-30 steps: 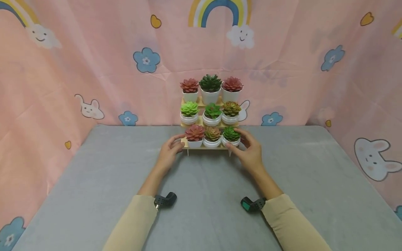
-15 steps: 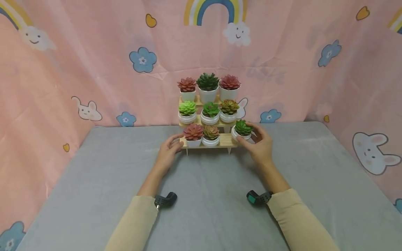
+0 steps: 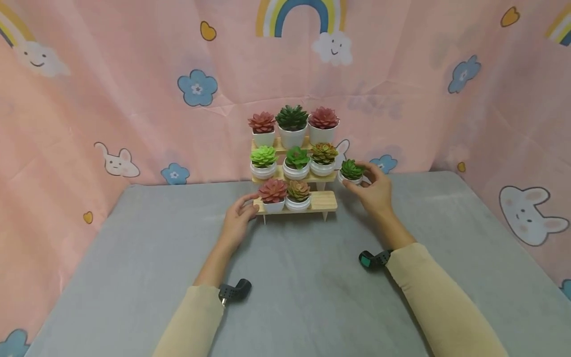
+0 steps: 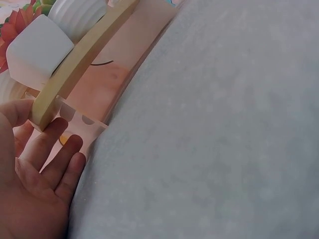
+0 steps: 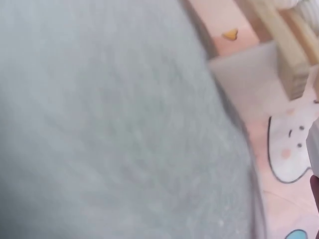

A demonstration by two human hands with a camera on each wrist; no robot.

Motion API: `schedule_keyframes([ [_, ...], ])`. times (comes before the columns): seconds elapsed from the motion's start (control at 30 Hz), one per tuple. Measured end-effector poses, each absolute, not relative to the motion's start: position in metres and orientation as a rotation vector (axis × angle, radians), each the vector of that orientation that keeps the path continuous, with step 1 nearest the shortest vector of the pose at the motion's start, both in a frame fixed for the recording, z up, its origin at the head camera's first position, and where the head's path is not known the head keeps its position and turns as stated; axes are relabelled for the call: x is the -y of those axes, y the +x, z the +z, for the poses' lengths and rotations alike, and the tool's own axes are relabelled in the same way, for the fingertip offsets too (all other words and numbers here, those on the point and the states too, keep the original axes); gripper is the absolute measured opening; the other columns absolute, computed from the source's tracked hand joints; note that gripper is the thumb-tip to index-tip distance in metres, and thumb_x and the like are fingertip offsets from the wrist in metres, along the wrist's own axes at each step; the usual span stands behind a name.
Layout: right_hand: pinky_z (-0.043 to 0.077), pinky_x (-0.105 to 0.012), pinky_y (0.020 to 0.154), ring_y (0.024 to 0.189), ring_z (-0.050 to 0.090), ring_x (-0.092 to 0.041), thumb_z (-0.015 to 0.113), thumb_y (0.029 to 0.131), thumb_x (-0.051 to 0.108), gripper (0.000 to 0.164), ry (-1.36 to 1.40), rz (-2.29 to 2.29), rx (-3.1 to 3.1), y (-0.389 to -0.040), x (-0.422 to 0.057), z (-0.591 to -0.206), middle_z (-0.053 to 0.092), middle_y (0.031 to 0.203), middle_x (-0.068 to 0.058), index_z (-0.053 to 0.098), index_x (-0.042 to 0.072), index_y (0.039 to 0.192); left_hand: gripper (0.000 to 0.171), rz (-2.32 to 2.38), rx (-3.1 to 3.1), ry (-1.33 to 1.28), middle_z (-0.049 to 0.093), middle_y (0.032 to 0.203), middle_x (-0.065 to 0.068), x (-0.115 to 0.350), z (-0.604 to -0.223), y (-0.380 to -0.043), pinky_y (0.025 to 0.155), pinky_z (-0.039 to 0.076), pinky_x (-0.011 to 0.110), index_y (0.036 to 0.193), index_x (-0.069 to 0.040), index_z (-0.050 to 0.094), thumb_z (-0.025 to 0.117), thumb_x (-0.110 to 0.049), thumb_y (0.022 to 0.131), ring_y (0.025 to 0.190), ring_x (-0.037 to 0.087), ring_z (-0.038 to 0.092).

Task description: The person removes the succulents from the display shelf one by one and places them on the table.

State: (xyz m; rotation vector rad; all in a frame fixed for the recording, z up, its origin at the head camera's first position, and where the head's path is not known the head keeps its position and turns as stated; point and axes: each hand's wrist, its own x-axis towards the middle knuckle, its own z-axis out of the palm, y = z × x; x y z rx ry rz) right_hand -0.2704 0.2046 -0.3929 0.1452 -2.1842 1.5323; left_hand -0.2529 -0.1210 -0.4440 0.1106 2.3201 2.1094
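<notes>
A three-tier wooden plant stand bears several small artificial succulents in white pots. At the left end of its lowest shelf, my left hand pinches the wood; in the left wrist view the thumb lies on top and a fingertip beneath the shelf end. Right of the stand, my right hand holds a green potted succulent between thumb and fingers. On the lowest shelf sit a pink succulent and a brownish one. The right wrist view catches only a sliver of white pot and a fingertip.
Three pots stand on the middle shelf, among them a lime-green succulent. Three more fill the top shelf, with a dark green succulent in the centre. A pink patterned curtain hangs behind the grey-covered table.
My right hand has lifted the green potted succulent off the right end of the lowest shelf and carried it rightward and back. The left hand keeps its place at the shelf's left end.
</notes>
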Motion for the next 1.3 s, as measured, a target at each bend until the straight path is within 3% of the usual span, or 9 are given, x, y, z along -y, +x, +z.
schedule_keyframes([
  [0.1, 0.058, -0.022, 0.089, 0.126, 0.06, -0.038, 0.078, 0.083, -0.003, 0.051, 0.161, 1.524, 2.22, -0.285, -0.207, -0.4, 0.06, 0.136, -0.025, 0.059, -0.008, 0.13, 0.037, 2.116, -2.329, 0.102, 0.061, 0.141, 0.019, 0.121, -0.444, -0.253, 0.111, 0.05, 0.044, 0.137, -0.006, 0.059, 0.058, -0.012, 0.1, 0.135, 0.027, 0.057],
  [0.47, 0.055, -0.051, 0.101, 0.126, 0.06, -0.038, 0.084, 0.081, 0.008, 0.053, 0.171, 1.424, 2.315, -0.331, -0.227, -0.452, 0.062, 0.136, -0.019, 0.061, -0.001, 0.129, 0.037, 2.106, -2.335, 0.087, 0.064, 0.136, 0.022, 0.117, -0.448, -0.249, 0.107, 0.053, 0.04, 0.137, -0.004, 0.059, 0.057, -0.009, 0.1, 0.129, 0.028, 0.061],
  [0.5, 0.055, -0.05, 0.101, 0.127, 0.06, -0.038, 0.083, 0.081, 0.009, 0.054, 0.173, 1.427, 2.318, -0.333, -0.227, -0.454, 0.061, 0.137, -0.019, 0.061, -0.001, 0.129, 0.037, 2.101, -2.346, 0.078, 0.065, 0.135, 0.022, 0.118, -0.447, -0.248, 0.107, 0.053, 0.04, 0.137, -0.004, 0.059, 0.057, -0.009, 0.1, 0.128, 0.028, 0.061],
  [0.73, 0.049, -0.009, 0.09, 0.131, 0.058, -0.037, 0.08, 0.086, 0.007, 0.055, 0.22, 1.466, 2.347, -0.34, -0.227, -0.461, 0.057, 0.138, -0.02, 0.055, -0.003, 0.134, 0.037, 2.112, -2.358, 0.065, 0.066, 0.133, 0.022, 0.12, -0.446, -0.252, 0.104, 0.055, 0.035, 0.136, -0.004, 0.06, 0.057, -0.008, 0.099, 0.125, 0.025, 0.063],
  [0.87, 0.05, -0.009, 0.092, 0.132, 0.057, -0.038, 0.077, 0.089, 0.008, 0.056, 0.23, 1.481, 2.392, -0.339, -0.229, -0.459, 0.054, 0.142, -0.021, 0.051, -0.002, 0.138, 0.037, 2.123, -2.356, 0.087, 0.065, 0.133, 0.023, 0.119, -0.449, -0.254, 0.098, 0.055, 0.026, 0.136, -0.003, 0.059, 0.057, -0.007, 0.099, 0.123, 0.021, 0.064],
  [0.97, 0.054, -0.03, 0.106, 0.135, 0.054, -0.04, 0.078, 0.089, 0.01, 0.059, 0.234, 1.478, 2.404, -0.338, -0.231, -0.457, 0.052, 0.146, -0.022, 0.05, 0.0, 0.14, 0.038, 2.137, -2.35, 0.085, 0.065, 0.134, 0.023, 0.117, -0.449, -0.253, 0.098, 0.055, 0.026, 0.137, -0.003, 0.059, 0.056, -0.007, 0.099, 0.124, 0.023, 0.064],
  [1.07, 0.044, -0.052, 0.116, 0.142, 0.047, -0.04, 0.079, 0.089, 0.014, 0.065, 0.224, 1.488, 2.394, -0.337, -0.232, -0.456, 0.048, 0.151, -0.021, 0.048, 0.003, 0.145, 0.037, 2.142, -2.353, 0.078, 0.065, 0.135, 0.022, 0.117, -0.446, -0.252, 0.099, 0.056, 0.027, 0.136, -0.003, 0.059, 0.057, -0.008, 0.1, 0.126, 0.026, 0.063],
  [1.17, 0.039, -0.056, 0.119, 0.146, 0.041, -0.039, 0.078, 0.09, 0.015, 0.068, 0.176, 1.5, 2.354, -0.332, -0.235, -0.449, 0.046, 0.155, -0.018, 0.047, 0.006, 0.149, 0.037, 2.139, -2.353, 0.094, 0.064, 0.136, 0.022, 0.117, -0.445, -0.252, 0.1, 0.056, 0.027, 0.137, -0.003, 0.059, 0.058, -0.01, 0.1, 0.128, 0.027, 0.062],
  [1.3, 0.045, -0.052, 0.115, 0.141, 0.048, -0.033, 0.076, 0.089, 0.01, 0.062, 0.206, 1.481, 2.247, -0.32, -0.235, -0.426, 0.053, 0.149, -0.018, 0.051, 0.006, 0.146, 0.036, 2.139, -2.348, 0.083, 0.064, 0.136, 0.021, 0.119, -0.446, -0.252, 0.095, 0.055, 0.019, 0.136, -0.003, 0.059, 0.058, -0.01, 0.1, 0.127, 0.025, 0.062],
])
